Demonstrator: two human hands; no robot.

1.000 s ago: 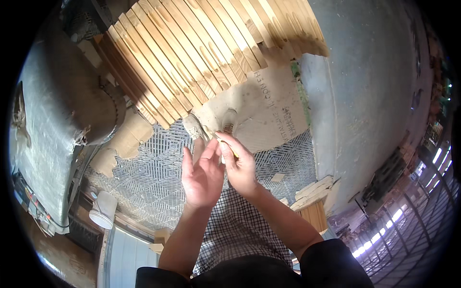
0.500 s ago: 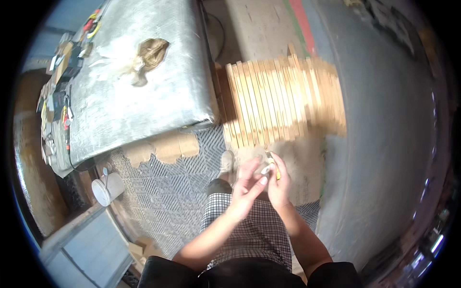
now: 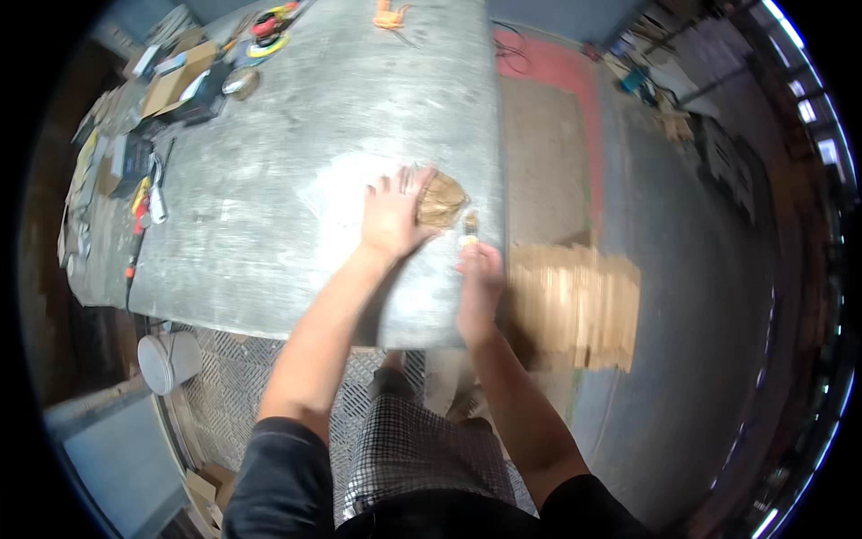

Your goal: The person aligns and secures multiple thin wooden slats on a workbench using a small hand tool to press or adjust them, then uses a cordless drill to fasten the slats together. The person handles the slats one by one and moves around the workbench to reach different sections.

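A brown crumpled bundle [image 3: 441, 200], perhaps a plastic bag with something brown in it, lies on the grey tabletop [image 3: 296, 225] near its right edge. My left hand [image 3: 392, 216] is over the table at the bundle's left side, fingers spread, the thumb and index finger on either side of it. Whether it presses on the bundle is blurred. In my right hand [image 3: 482, 278], closed, is a small paintbrush [image 3: 471, 229], its brownish tip pointing away from me, just right of the bundle.
Light wooden slats [image 3: 575, 301] lie side by side beyond the table's right edge. Boxes [image 3: 180, 85], a red-and-yellow tool [image 3: 139, 220] and a tape roll [image 3: 241, 83] line the table's left side. An orange clamp-like tool [image 3: 389, 13] sits at the far edge. A white bucket [image 3: 171, 361] stands lower left.
My hands were together above the floor in front of the slats; both have moved forward over the table. My left hand has reached the brown bundle. The view has shifted toward the table.
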